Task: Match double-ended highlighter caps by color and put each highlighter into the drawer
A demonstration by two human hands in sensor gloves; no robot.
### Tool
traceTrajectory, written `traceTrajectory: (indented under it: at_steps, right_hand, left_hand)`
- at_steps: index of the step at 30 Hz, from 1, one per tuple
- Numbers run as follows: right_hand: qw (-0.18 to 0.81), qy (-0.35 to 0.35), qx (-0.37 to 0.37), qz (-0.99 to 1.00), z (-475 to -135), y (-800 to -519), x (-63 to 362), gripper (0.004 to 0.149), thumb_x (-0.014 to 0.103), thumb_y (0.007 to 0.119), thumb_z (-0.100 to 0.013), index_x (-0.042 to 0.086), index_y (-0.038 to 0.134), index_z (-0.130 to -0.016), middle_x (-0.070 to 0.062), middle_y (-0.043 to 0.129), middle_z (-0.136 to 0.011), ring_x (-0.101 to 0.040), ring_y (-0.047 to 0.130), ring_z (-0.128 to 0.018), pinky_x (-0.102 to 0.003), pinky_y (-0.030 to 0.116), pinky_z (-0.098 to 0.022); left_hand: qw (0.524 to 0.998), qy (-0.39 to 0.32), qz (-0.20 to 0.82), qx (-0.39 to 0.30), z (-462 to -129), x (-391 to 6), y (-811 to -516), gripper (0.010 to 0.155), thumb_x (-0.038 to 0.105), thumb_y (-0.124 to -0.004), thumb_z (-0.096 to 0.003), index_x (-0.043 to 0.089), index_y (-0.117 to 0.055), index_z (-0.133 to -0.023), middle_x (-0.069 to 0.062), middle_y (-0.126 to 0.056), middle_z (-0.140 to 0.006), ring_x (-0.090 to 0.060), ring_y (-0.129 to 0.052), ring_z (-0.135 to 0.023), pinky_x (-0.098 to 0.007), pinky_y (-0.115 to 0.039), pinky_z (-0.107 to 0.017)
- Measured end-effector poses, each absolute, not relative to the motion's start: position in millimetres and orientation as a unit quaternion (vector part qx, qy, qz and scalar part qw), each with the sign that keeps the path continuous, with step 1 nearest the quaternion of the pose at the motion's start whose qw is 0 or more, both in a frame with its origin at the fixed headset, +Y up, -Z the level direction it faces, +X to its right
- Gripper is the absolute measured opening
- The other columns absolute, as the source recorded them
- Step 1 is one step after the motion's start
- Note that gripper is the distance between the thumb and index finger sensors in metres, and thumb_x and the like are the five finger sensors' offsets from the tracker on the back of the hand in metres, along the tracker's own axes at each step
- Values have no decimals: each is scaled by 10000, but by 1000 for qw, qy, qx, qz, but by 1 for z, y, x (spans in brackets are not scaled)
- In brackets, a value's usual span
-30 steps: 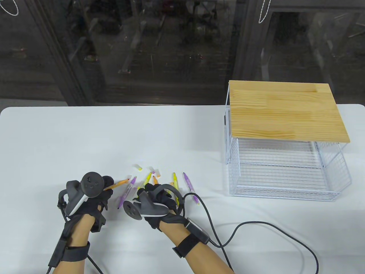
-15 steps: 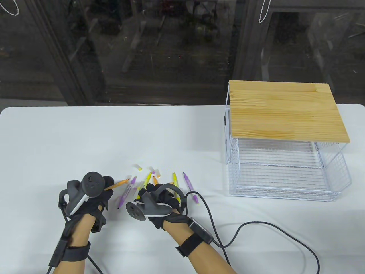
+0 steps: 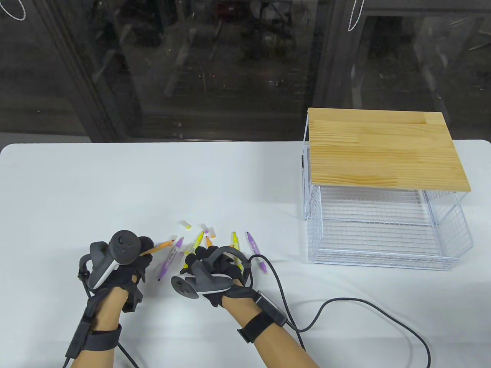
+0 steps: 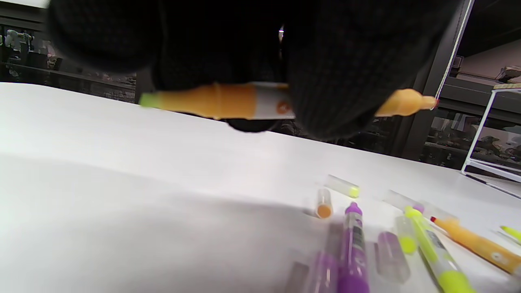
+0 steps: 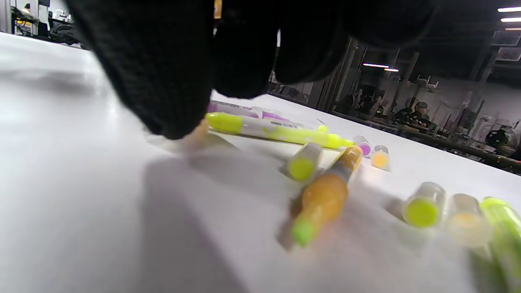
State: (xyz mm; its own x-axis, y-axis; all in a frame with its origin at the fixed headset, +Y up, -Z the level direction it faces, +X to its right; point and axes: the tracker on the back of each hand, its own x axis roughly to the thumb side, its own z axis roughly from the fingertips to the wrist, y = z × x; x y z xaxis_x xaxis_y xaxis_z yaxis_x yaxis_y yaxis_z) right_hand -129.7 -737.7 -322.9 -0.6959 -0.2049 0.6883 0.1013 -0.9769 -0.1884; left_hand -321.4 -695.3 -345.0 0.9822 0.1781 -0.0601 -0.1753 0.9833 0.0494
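Left hand (image 3: 126,264): fingers curled round 1 orange highlighter (image 4: 228,99), uncapped at both ends, held above the table (image 3: 115,184); its fine tip points away toward the scattered pens.
Right hand (image 3: 215,266): fingers bent down onto the pile of highlighters; the pictures do not settle whether they pinch anything.
Pile, between and just beyond the hands: a second orange highlighter (image 5: 327,191) lying flat, uncapped; yellow highlighter (image 5: 276,131); purple highlighter (image 4: 353,248); loose clear caps with yellow (image 5: 423,205), orange (image 4: 324,202) and purple ends.
Wire drawer (image 3: 383,234): pulled open under a wooden top (image 3: 383,149), well right of the pile.
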Motion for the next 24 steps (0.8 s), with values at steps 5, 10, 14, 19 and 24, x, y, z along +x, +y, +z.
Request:
traceTrajectory:
  at_steps: [5, 10, 14, 19, 24]
  right_hand:
    - [88, 56, -393, -914, -323, -743, -135, 446, 317, 977, -343, 426, 908, -769, 81, 894, -774, -249, 847, -663, -430, 750, -488]
    - [85, 46, -392, -915, -323, -743, -135, 438, 363, 972, -330, 397, 914, -763, 79, 892, -774, -249, 844, -668, -429, 750, -491]
    - [84, 26, -388, -917, -323, -744, -136, 435, 362, 966, -338, 375, 908, -770, 65, 874, -799, -265, 822, -704, -444, 736, -507]
    - [93, -32, -370, -924, -324, -747, -139, 454, 331, 916, -386, 272, 835, -829, -3, 785, -867, -323, 710, -792, -492, 657, -564]
    - [69, -47, -362, -928, -328, -743, -138, 456, 324, 897, -401, 247, 805, -841, -26, 751, -885, -341, 666, -823, -513, 631, -584]
  left_hand:
    - [995, 33, 90, 21, -345, -322, -695, 480, 370, -967, -332, 306, -950, -807, 25, -987, -816, -298, -945, -636, -476, -852, -391]
    - [995, 33, 92, 19, -345, -322, -696, 481, 368, -966, -334, 303, -948, -810, 24, -986, -817, -300, -945, -636, -477, -850, -392]
    - [995, 33, 93, 19, -345, -322, -696, 479, 366, -966, -334, 303, -949, -809, 21, -985, -819, -301, -943, -639, -480, -850, -394]
    - [995, 33, 92, 19, -345, -322, -696, 480, 367, -965, -334, 303, -948, -810, 23, -986, -818, -301, -943, -641, -479, -850, -395]
    - [995, 34, 94, 20, -345, -323, -696, 480, 365, -965, -334, 305, -948, -810, 23, -985, -819, -303, -942, -643, -481, -849, -397]
